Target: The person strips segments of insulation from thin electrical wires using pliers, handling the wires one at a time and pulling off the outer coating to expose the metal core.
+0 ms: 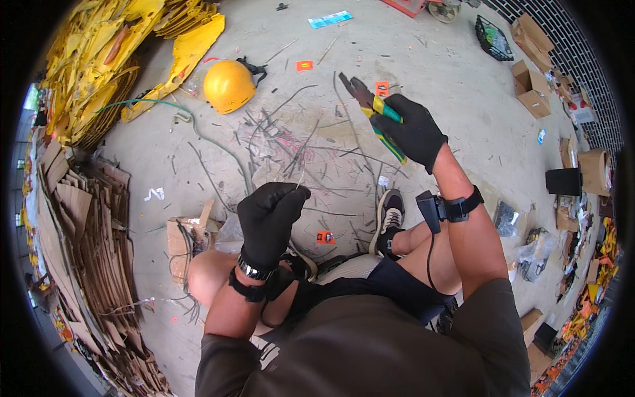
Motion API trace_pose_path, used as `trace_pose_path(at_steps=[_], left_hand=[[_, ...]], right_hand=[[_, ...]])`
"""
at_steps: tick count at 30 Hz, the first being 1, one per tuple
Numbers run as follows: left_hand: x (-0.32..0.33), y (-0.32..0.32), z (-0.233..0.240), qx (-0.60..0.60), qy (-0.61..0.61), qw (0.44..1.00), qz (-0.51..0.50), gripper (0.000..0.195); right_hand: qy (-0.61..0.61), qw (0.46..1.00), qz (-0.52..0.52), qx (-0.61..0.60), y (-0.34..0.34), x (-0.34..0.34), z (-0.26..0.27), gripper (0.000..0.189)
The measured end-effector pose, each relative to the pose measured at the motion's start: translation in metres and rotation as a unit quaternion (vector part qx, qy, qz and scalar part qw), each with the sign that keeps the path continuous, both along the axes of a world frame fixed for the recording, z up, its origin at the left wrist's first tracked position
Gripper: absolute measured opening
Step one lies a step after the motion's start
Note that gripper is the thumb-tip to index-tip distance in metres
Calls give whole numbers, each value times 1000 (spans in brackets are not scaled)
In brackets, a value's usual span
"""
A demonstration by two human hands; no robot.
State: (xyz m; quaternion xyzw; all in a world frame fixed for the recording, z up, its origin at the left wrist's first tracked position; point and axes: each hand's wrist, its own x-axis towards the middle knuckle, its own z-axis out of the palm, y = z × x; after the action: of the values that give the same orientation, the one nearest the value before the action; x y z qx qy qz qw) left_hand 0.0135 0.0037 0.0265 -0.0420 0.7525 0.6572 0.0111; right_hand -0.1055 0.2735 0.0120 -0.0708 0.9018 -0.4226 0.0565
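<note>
My left hand (273,218), in a black glove, is closed on a thin pale wire (301,173) that sticks up past the fingertips. My right hand (414,129), gloved too, holds pliers (367,97) with green and yellow handles, their dark jaws pointing up and to the left. Whether the jaws are apart is hard to tell. Below both hands, dark cable offcuts (302,149) and pinkish scraps lie scattered on the concrete floor. A long green cable (198,130) curves across the floor on the left.
A yellow hard hat (228,87) sits beyond the scraps. Yellow sheet parts (193,49) are piled at the upper left, above stacked flattened cardboard (94,233). A torn cardboard box (178,248) stands by my left knee. Open boxes (531,92) and a black crate (492,39) line the right side.
</note>
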Motion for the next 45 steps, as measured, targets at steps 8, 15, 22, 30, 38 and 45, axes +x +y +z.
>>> trace_pose_path(at_steps=[8, 15, 22, 30, 38, 45], left_hand=[[-14, -13, 1, 41, -89, 994, 53, 13], [-15, -12, -5, 113, -139, 984, -9, 23], [-14, -15, -13, 125, -77, 986, -81, 21], [-16, -19, -12, 143, -125, 976, -102, 19], [-17, -22, -14, 162, -162, 964, -133, 18], [-14, -29, -26, 54, -39, 976, -209, 11]], right_hand=[[-88, 987, 136, -16, -36, 36, 0, 32], [-106, 981, 160, 0, -42, 41, -7, 35], [-94, 974, 208, -17, -36, 37, -3, 35], [-158, 953, 254, -55, -37, 36, -5, 32], [-199, 946, 221, -129, -34, 36, -10, 26], [-231, 945, 207, -105, -38, 36, 3, 31]])
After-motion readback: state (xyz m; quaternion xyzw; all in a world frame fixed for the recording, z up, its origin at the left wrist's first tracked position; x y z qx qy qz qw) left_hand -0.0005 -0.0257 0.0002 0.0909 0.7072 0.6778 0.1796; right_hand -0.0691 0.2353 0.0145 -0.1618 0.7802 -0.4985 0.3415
